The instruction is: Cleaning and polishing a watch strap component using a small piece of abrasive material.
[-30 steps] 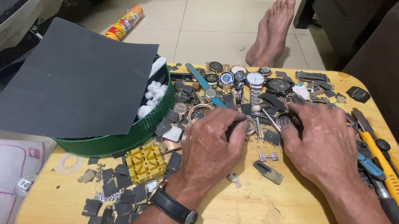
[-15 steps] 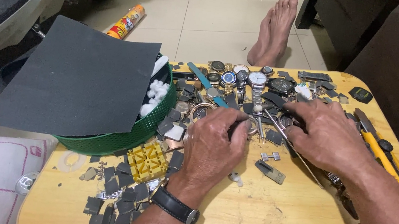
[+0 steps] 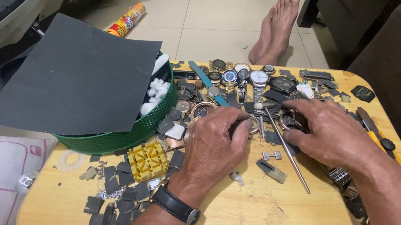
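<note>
I see the thin silver metal rod (image 3: 287,150) slanting from far-left to near-right between my hands: right hand (image 3: 331,132) nearer, fingers loosely curled; left hand (image 3: 216,147) closed over a small round watch case (image 3: 252,125).

Green basket (image 3: 122,139) under grey sheet (image 3: 78,81); yellow holder (image 3: 147,159); spray can (image 3: 126,19), perhaps, on floor.

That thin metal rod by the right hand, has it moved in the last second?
Yes. The metal rod now lies on the wooden table by the right hand, slanting toward the near edge. A second ago it was not visible there.
</note>
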